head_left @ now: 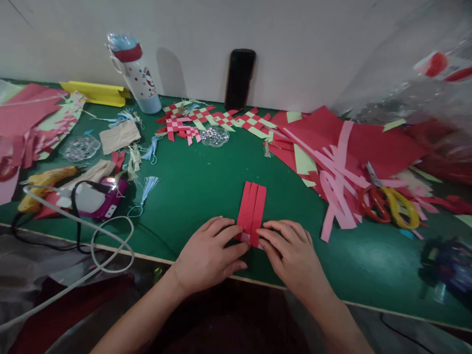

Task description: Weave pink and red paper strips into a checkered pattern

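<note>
Several red paper strips (252, 209) lie side by side on the green table, pointing away from me. A pink paper strip (244, 237) crosses them at their near end and shows in small patches. At its left end, my left hand (212, 250) has its fingers bent and pressed onto the paper. My right hand (291, 248) pinches the lower right edge of the red strips between thumb and fingertips. The fingers hide part of the crossing.
Scissors (387, 196) lie on pink strips (341, 211) and red sheets (354, 137) at right. Woven paper pieces (202, 118), a bead dish (214, 136), a phone (240, 78) and a bottle (138, 73) stand along the back. Left are a glue gun (47, 184), cable (121, 241) and tassels (149, 189).
</note>
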`<action>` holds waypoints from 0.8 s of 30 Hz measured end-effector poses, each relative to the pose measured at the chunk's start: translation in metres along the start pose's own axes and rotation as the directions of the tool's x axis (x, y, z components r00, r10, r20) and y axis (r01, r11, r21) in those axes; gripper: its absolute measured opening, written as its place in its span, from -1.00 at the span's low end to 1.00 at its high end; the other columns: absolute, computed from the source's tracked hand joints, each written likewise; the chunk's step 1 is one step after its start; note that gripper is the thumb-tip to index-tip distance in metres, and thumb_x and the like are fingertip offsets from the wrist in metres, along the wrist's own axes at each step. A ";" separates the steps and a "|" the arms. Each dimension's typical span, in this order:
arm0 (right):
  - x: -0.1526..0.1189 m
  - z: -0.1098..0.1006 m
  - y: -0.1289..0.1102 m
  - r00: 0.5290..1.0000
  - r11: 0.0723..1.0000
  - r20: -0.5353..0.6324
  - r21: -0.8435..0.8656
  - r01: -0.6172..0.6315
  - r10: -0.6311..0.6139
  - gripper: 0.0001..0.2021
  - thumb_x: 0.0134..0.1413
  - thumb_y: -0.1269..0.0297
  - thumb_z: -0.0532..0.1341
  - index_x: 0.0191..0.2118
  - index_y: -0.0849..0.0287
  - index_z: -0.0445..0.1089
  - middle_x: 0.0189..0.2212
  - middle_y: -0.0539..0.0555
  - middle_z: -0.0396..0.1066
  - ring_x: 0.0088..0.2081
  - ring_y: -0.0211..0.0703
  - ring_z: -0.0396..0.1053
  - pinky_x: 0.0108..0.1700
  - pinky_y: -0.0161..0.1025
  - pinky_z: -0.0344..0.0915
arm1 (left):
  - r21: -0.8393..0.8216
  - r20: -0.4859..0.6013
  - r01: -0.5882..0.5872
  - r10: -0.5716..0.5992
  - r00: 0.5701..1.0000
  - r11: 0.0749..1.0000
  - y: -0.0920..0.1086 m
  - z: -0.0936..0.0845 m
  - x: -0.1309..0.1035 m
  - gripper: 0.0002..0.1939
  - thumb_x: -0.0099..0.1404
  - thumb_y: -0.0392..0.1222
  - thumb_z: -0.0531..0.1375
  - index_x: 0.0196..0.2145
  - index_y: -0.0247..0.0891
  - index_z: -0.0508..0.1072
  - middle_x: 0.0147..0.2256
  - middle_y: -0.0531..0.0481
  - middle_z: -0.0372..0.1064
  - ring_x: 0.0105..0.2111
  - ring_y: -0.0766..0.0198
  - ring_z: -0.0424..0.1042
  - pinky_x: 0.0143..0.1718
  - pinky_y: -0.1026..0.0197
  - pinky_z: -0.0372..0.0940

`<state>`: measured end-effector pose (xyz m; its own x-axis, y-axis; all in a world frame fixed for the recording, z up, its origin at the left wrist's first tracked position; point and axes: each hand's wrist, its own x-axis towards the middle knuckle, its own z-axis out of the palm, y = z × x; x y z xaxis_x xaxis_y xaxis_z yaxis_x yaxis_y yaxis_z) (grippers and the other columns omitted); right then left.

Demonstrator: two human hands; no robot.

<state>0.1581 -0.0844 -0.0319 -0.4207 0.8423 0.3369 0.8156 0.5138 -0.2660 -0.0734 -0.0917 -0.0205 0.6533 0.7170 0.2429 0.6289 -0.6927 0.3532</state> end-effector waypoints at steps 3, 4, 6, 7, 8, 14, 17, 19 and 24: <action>0.001 -0.004 0.014 0.999 0.999 -0.032 -0.049 -0.018 0.016 -0.79 0.26 0.32 0.11 -0.12 0.12 0.49 -0.14 0.15 0.47 -0.07 0.03 0.31 -0.04 0.02 0.27 | -0.011 0.003 0.006 -0.006 1.000 1.000 0.000 0.001 0.000 -0.68 0.38 0.00 0.13 0.03 -0.12 0.41 0.03 -0.04 0.35 0.11 0.05 0.22 0.19 -0.10 0.16; 0.001 -0.006 0.018 0.998 0.998 -0.052 -0.054 -0.022 0.019 -0.79 0.26 0.33 0.11 -0.11 0.15 0.49 -0.14 0.16 0.47 -0.07 0.03 0.32 -0.02 0.04 0.28 | -0.012 0.002 0.007 -0.007 1.000 1.000 0.000 0.001 0.000 -0.68 0.38 0.00 0.14 0.03 -0.12 0.41 0.03 -0.04 0.34 0.11 0.06 0.22 0.19 -0.10 0.16; -0.002 -0.011 0.021 0.996 1.000 -0.090 -0.025 -0.009 0.006 -0.80 0.25 0.34 0.13 -0.11 0.17 0.49 -0.14 0.17 0.47 -0.06 0.03 0.32 0.00 0.04 0.29 | -0.010 0.003 0.007 -0.007 1.000 1.000 0.000 0.001 0.000 -0.68 0.38 -0.01 0.14 0.03 -0.12 0.41 0.04 -0.03 0.34 0.11 0.06 0.22 0.20 -0.10 0.15; -0.004 -0.012 0.020 0.995 1.000 -0.095 0.006 0.011 -0.010 -0.80 0.24 0.35 0.14 -0.11 0.17 0.49 -0.14 0.17 0.47 -0.06 0.02 0.32 0.01 0.03 0.30 | -0.008 0.003 0.005 -0.005 1.000 1.000 0.000 0.001 0.000 -0.68 0.38 0.00 0.14 0.03 -0.12 0.41 0.04 -0.02 0.34 0.11 0.06 0.22 0.20 -0.09 0.15; -0.007 -0.014 0.018 0.995 0.999 -0.089 0.041 0.036 -0.032 -0.81 0.24 0.36 0.15 -0.12 0.16 0.49 -0.14 0.16 0.48 -0.05 0.00 0.32 0.01 0.01 0.31 | -0.006 0.002 0.003 -0.003 1.000 1.000 0.000 0.001 0.000 -0.68 0.38 0.00 0.13 0.02 -0.13 0.42 0.04 -0.03 0.34 0.11 0.06 0.22 0.20 -0.09 0.15; -0.020 -0.011 0.008 0.998 0.992 -0.009 0.110 0.067 -0.067 -0.83 0.23 0.37 0.18 -0.16 0.08 0.52 -0.19 0.10 0.50 -0.09 -0.06 0.33 -0.06 -0.05 0.32 | 0.015 -0.011 0.001 -0.001 1.000 1.000 0.000 0.002 -0.001 -0.70 0.39 -0.02 0.13 0.02 -0.12 0.42 0.02 -0.04 0.34 0.12 0.06 0.22 0.19 -0.09 0.17; -0.021 -0.008 0.009 0.999 0.994 -0.016 0.098 0.053 -0.052 -0.82 0.24 0.35 0.17 -0.19 0.07 0.54 -0.19 0.10 0.50 -0.11 -0.06 0.34 -0.06 -0.05 0.31 | 0.025 -0.013 -0.001 0.001 1.000 1.000 0.000 0.002 -0.002 -0.70 0.39 -0.02 0.13 0.02 -0.12 0.41 0.03 -0.04 0.33 0.12 0.06 0.23 0.20 -0.09 0.17; -0.021 -0.007 0.009 0.998 0.994 -0.036 0.094 0.052 -0.049 -0.82 0.24 0.35 0.17 -0.20 0.06 0.54 -0.20 0.10 0.50 -0.12 -0.07 0.35 -0.06 -0.06 0.30 | 0.038 -0.021 -0.005 0.006 1.000 0.999 0.000 0.001 -0.002 -0.70 0.38 -0.04 0.14 0.02 -0.11 0.41 0.06 -0.06 0.31 0.15 0.08 0.22 0.21 -0.08 0.16; -0.021 -0.006 0.008 0.995 0.992 -0.075 0.102 0.069 -0.061 -0.83 0.22 0.38 0.18 -0.21 0.08 0.54 -0.22 0.09 0.50 -0.11 -0.06 0.32 -0.05 -0.07 0.28 | 0.092 -0.065 -0.009 0.015 0.998 0.996 0.010 0.005 -0.001 -0.64 0.37 -0.02 0.15 0.07 -0.16 0.38 0.06 -0.05 0.34 0.15 0.09 0.23 0.27 -0.09 0.07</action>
<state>0.1763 -0.0987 -0.0358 -0.4390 0.7947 0.4193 0.7398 0.5845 -0.3332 -0.0655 -0.1000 -0.0215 0.6335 0.7103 0.3067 0.6592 -0.7031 0.2666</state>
